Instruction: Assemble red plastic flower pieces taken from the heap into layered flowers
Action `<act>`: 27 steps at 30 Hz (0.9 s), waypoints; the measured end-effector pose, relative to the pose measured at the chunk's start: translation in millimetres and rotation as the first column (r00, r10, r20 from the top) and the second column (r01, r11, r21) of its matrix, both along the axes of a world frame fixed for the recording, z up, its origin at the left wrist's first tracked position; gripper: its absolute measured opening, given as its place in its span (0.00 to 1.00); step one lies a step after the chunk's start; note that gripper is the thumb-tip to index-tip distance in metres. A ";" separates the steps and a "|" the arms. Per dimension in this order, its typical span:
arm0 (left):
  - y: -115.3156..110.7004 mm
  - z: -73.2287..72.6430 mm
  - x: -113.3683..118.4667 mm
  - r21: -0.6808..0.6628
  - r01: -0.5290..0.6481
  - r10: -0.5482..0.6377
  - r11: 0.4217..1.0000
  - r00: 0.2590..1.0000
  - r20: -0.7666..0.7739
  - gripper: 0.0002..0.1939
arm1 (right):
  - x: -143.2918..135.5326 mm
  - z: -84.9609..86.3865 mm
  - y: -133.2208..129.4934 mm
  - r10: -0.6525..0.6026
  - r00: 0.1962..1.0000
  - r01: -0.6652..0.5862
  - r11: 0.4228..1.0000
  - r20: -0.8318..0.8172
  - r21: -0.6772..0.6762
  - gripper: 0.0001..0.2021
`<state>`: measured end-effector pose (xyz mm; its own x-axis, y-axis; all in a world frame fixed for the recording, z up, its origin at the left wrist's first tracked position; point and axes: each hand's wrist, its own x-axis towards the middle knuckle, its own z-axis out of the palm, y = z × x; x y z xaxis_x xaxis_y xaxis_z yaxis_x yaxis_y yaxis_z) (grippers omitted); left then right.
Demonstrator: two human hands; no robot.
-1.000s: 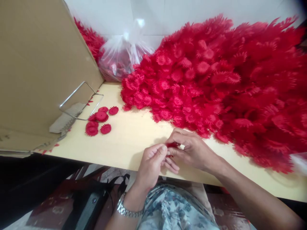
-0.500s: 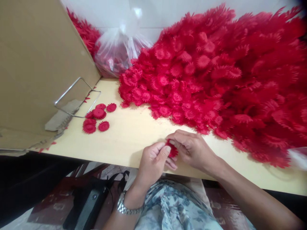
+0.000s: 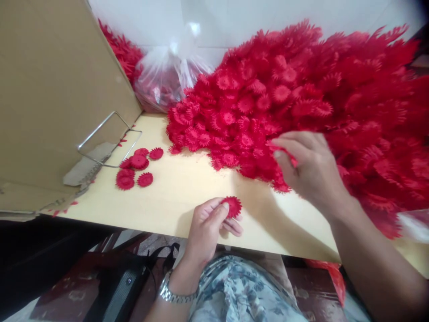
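Between the thumb and fingers of my left hand (image 3: 206, 223) is a red toothed disc (image 3: 233, 207), like a small cut flower, held above the front of the table. My right hand (image 3: 313, 172) is raised over the front of a large heap of red flower-shaped pieces (image 3: 231, 120). A thin red flower piece (image 3: 291, 158) is pinched in its fingers; its full shape is partly hidden. Several more red toothed discs (image 3: 139, 162) lie loosely grouped on the left part of the table.
A cardboard box (image 3: 53, 80) with a torn lower edge stands at the left, a bent metal wire frame (image 3: 97, 130) against it. Behind sits a tied clear plastic bag (image 3: 161, 82) with red contents. The pale tabletop (image 3: 174, 197) ends just before my lap.
My right hand has left the disc at my left hand and moved up and right to the heap, now with a red piece in its fingers. My left hand still holds its disc.
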<state>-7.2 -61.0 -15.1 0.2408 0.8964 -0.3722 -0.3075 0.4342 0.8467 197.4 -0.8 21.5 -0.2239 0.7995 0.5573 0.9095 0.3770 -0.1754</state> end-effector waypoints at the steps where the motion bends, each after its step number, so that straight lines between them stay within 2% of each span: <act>1: 0.2 0.1 0.9 0.003 0.004 -0.004 1.000 1.000 0.003 0.13 | -8.4 -1.8 -7.8 0.119 0.988 -0.127 0.989 -0.102 -0.077 0.11; 2: 0.2 -0.1 1.6 0.009 0.019 -0.020 1.000 1.000 0.015 0.14 | -18.0 -4.4 -16.2 0.244 0.944 -0.287 0.940 -0.222 -0.186 0.11; 3: 0.0 -0.5 2.1 0.020 0.040 -0.041 0.999 0.999 0.030 0.14 | -27.8 -7.5 -24.3 0.313 0.893 -0.405 0.871 -0.322 -0.278 0.11; 5: -0.6 -2.0 2.3 0.048 0.093 -0.095 0.995 0.994 0.045 0.16 | -44.0 -14.0 -36.4 0.339 0.832 -0.515 0.765 -0.439 -0.386 0.06; 7: -1.4 -4.2 1.8 0.075 0.143 -0.144 0.987 0.990 0.012 0.18 | -52.6 -18.8 -41.9 0.298 0.807 -0.531 0.744 -0.510 -0.406 0.03; 10: -3.6 -7.7 1.3 0.095 0.179 -0.176 0.979 0.984 -0.035 0.20 | -53.8 -20.6 -43.4 0.207 0.766 -0.538 0.725 -0.609 -0.430 0.05; 15: -8.0 -9.6 1.4 0.135 0.174 -0.163 0.975 0.982 -0.091 0.21 | -51.7 -17.5 -46.9 0.001 0.622 -0.621 0.609 -0.783 -0.493 0.06; 18: -7.3 -7.0 -3.1 0.159 0.204 -0.177 0.966 0.970 -0.168 0.21 | -51.2 -16.8 -49.0 -0.052 0.527 -0.699 0.541 -0.848 -0.468 0.06; 19: -6.4 -5.6 -5.4 0.169 0.213 -0.178 0.962 0.964 -0.198 0.21 | -50.8 -16.7 -49.2 -0.058 0.519 -0.712 0.523 -0.853 -0.469 0.07; 20: -5.3 -4.1 -7.7 0.182 0.227 -0.182 0.957 0.955 -0.234 0.21 | -50.4 -16.7 -49.3 -0.052 0.534 -0.707 0.519 -0.844 -0.480 0.07; 22: -3.1 -0.6 -11.3 0.220 0.251 -0.179 0.943 0.936 -0.302 0.20 | -49.8 -17.0 -49.1 -0.007 0.627 -0.645 0.556 -0.779 -0.524 0.07; 25: -1.9 2.8 -10.2 0.246 0.221 -0.150 0.944 0.949 -0.278 0.15 | -51.3 -19.0 -49.2 0.016 0.767 -0.466 0.701 -0.642 -0.539 0.07; 27: -3.1 1.9 -4.9 0.230 0.140 -0.098 0.963 0.978 -0.184 0.13 | -54.1 -20.5 -50.6 -0.006 0.795 -0.383 0.771 -0.607 -0.509 0.09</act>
<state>-12.1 -64.1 -13.2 0.3036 0.9328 -0.1943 -0.1090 0.2366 0.9655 143.3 -51.5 1.0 -0.2215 0.9727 0.0690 0.4956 0.1733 -0.8511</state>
